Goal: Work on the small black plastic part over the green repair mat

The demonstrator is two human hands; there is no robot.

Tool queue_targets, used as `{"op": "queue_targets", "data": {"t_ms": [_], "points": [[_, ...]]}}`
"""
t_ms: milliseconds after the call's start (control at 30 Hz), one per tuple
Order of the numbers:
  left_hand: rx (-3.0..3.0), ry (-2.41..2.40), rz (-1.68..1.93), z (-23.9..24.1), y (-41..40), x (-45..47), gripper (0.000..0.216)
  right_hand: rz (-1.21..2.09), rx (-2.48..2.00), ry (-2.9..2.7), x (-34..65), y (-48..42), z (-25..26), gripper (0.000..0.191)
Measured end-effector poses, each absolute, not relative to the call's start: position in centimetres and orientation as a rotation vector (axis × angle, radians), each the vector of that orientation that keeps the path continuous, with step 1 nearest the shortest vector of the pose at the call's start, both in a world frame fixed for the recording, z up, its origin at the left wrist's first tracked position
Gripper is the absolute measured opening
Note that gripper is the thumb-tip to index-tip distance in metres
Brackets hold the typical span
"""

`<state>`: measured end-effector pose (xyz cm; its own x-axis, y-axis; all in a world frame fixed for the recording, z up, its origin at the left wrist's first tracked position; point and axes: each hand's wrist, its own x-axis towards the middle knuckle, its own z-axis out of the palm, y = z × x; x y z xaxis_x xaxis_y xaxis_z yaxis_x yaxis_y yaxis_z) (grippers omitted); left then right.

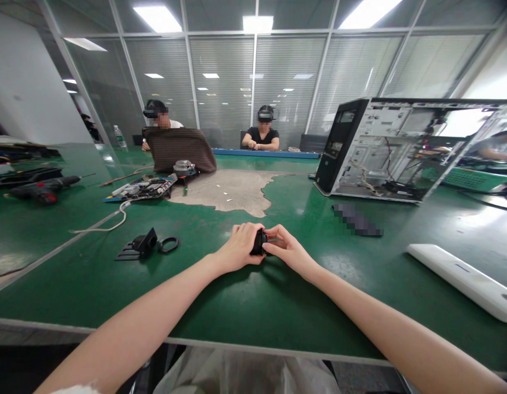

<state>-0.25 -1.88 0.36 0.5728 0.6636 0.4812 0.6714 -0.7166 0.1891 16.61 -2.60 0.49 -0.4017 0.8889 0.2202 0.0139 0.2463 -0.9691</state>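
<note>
Both my hands meet over the green table [245,306] around a small black part [259,242]. My left hand [239,247] wraps its fingers round the left side of that part. On the other side, my right hand [284,247] pinches it with thumb and fingertips. Most of the part is hidden between the fingers, so I cannot make out its shape. To the left lie a black bracket piece [139,245] and a black ring [168,244], both out of my hands.
An open computer case [401,148] stands at the back right. A white panel [466,280] lies at the right. A circuit board with parts [142,187], a white cable [109,221] and a power drill [42,190] sit at the left. Two people sit at the far side.
</note>
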Motion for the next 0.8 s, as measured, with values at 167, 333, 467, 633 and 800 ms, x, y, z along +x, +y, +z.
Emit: {"op": "queue_targets", "data": {"t_ms": [167,333,467,633,800], "points": [[-2.773,-1.181,-0.839,0.39,-1.88,-0.19,0.054,1.258,-0.874,-1.653,16.53,-2.28,0.00,0.022],[-2.768,-1.192,-0.825,0.42,-1.85,-0.18,0.054,1.197,-0.924,-1.674,16.59,-2.12,-0.14,0.027],[-2.775,-1.186,-0.819,0.44,-1.84,-0.22,0.054,1.247,-0.869,-1.706,16.65,-2.39,0.20,0.025],[-2.769,-1.186,-0.819,0.38,-1.86,-0.22,0.054,1.278,-0.809,-1.675,16.65,-2.64,0.40,0.021],[-2.761,-1.186,-0.833,0.21,-1.74,-0.16,0.054,1.281,-0.834,-1.636,16.54,-2.30,0.13,0.021]]}}
